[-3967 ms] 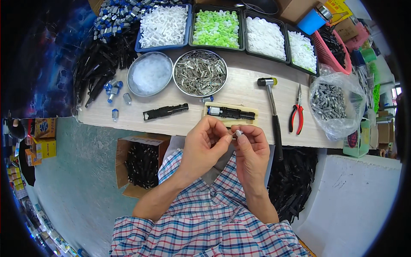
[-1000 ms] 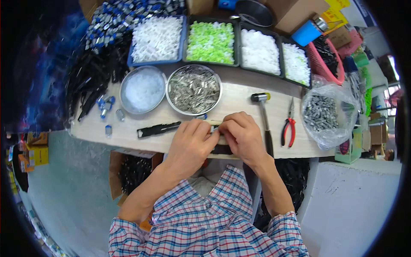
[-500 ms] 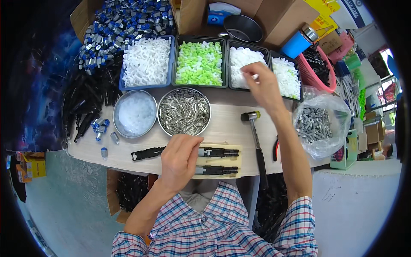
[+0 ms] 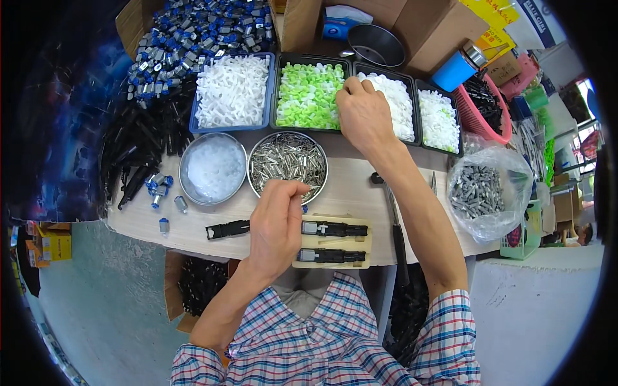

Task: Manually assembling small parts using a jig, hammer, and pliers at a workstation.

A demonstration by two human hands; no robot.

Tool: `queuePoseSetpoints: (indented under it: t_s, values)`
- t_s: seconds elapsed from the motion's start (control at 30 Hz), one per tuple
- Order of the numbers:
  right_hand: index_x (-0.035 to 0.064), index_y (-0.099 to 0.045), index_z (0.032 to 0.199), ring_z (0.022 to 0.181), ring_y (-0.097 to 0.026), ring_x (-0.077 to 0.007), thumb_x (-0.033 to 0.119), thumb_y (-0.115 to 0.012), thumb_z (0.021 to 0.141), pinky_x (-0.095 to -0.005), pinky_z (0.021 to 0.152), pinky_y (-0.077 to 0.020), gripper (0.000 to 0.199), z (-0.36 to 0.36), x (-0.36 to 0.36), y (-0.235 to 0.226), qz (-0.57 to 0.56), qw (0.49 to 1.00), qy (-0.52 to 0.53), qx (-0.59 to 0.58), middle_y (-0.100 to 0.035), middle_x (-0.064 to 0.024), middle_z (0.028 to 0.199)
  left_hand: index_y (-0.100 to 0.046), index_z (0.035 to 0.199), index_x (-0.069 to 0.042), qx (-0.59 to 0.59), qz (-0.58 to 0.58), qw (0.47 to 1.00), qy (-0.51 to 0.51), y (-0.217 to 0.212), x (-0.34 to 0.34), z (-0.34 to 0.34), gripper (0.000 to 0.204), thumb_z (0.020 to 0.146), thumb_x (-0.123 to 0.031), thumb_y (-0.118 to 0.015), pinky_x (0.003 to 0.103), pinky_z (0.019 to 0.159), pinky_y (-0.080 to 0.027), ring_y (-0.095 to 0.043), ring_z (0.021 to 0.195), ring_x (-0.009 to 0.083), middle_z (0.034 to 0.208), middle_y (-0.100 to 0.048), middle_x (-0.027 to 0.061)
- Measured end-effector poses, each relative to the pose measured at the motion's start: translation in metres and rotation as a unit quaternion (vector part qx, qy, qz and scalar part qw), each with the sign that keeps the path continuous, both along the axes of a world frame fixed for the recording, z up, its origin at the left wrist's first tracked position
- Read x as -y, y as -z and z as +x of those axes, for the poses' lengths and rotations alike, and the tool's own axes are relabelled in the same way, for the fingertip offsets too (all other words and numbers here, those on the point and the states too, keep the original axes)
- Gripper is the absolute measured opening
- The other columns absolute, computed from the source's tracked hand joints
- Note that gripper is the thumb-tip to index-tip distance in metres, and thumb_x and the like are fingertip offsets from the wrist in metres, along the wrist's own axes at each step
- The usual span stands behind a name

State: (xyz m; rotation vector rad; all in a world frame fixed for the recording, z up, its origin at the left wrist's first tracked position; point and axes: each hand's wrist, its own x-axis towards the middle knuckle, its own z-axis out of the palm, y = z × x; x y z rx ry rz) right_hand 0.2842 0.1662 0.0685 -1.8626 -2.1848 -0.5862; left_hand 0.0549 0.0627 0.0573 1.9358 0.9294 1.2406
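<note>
At the workbench, right hand (image 4: 364, 116) has reached into the white-parts tray (image 4: 407, 87), fingers pinched; left hand (image 4: 275, 222), fingertips closed, hovers at the metal-pin bowl (image 4: 257, 186).

Blue tray of white clips (image 4: 232, 90); round tin of clear beads (image 4: 213, 167); clear bag of grey metal parts (image 4: 479, 192); pink basket (image 4: 492, 109); hammer (image 4: 394, 225); cardboard boxes (image 4: 412, 19) behind.

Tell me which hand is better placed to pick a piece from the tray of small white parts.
The right hand. Its fingers are already at the left edge of the tray of small white parts, at the table's far side. The left hand is much nearer the body, by the round metal bowl of pins.
</note>
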Motion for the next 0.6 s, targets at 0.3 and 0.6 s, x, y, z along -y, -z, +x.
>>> queuePoseSetpoints:
  t_s: [0.3,0.6]
  values:
    - [0.0055,-0.068,0.088,0.094,-0.063,-0.0298,0.008,-0.069,0.082,-0.0411,0.080,-0.0519,0.006,-0.007,0.001,0.002,0.025,0.995,-0.054,-0.080,-0.064,-0.0098,0.100,-0.056,0.115,0.001,0.084,-0.199,0.976,0.017,0.001,0.011,-0.020,0.015,0.105,-0.004,-0.047,0.028,0.073,-0.046,-0.055,0.080,0.0134,0.092,-0.059,0.0066]
    - [0.0060,-0.068,0.089,0.089,-0.065,-0.0233,0.002,-0.068,0.086,-0.0340,0.080,-0.0513,0.005,-0.022,0.042,-0.007,0.025,0.964,-0.091,-0.249,-0.066,-0.0079,0.095,-0.052,0.118,0.001,0.296,-0.318,0.900,0.042,-0.007,0.021,-0.025,0.018,0.100,0.002,-0.056,0.027,0.085,-0.052,-0.063,0.092,0.0120,0.101,-0.060,0.0055]
